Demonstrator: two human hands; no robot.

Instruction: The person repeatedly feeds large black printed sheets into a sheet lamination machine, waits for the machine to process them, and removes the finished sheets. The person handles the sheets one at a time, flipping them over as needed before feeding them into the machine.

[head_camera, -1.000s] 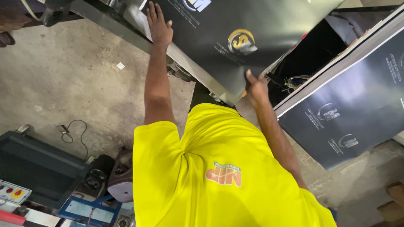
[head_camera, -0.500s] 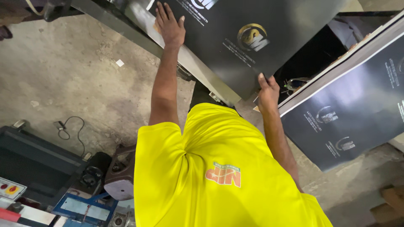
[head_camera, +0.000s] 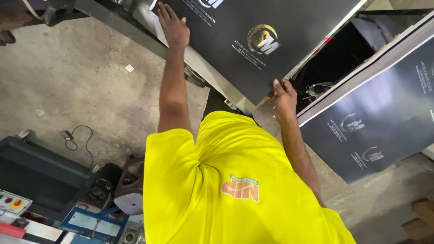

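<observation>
Black glossy printed sheet (head_camera: pixel 253 45) sits higher up on the slanted metal machine bed (head_camera: pixel 212 86) than a second ago in our head view, our left hand (head_camera: pixel 174 27) flat and open on it, right hand (head_camera: pixel 285 97) pinching its lower corner, so we're feeding it in.

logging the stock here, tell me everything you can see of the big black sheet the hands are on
The black sheet is a large, flat, glossy printed board, dark with a round gold emblem and small pale lettering near it. It lies tilted across a grey machine bed, its upper part cut off by the frame. The left hand lies flat on its left edge; the right hand grips its near corner. A similar stack of sheets lies to the right.
</observation>
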